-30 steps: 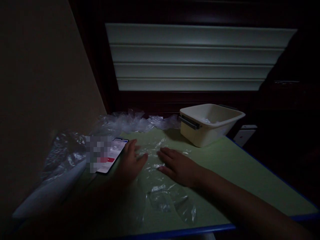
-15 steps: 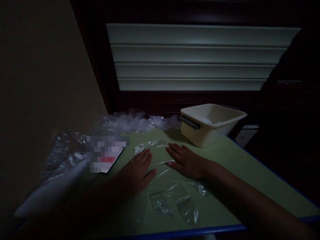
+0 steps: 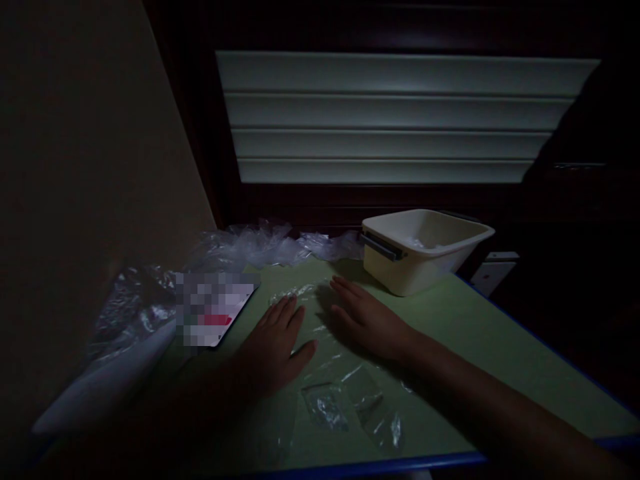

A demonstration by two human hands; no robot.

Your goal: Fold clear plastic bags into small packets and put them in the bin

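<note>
A clear plastic bag (image 3: 327,403) lies spread over the green tabletop, creased and shiny, its near end by the table's front edge. My left hand (image 3: 277,343) rests flat on the bag's left side, fingers stretched and thumb apart. On the other side, my right hand (image 3: 370,320) is held just above the bag with its fingers extended, a shadow showing beneath them. Neither hand grips anything. The bag's far end shows beyond my left fingertips; its exact outline is hard to make out in the dim light.
A cream bin (image 3: 400,270) with dark handles stands at the back right, something clear inside. Crumpled plastic bags (image 3: 240,247) line the back and left. A partly blurred screen device (image 3: 233,307) lies left of my hands. A white box (image 3: 493,273) is beyond the table's right edge.
My right hand has lifted off the plastic and its fingers have drawn closer together. My left hand stays almost in place on the bag.
</note>
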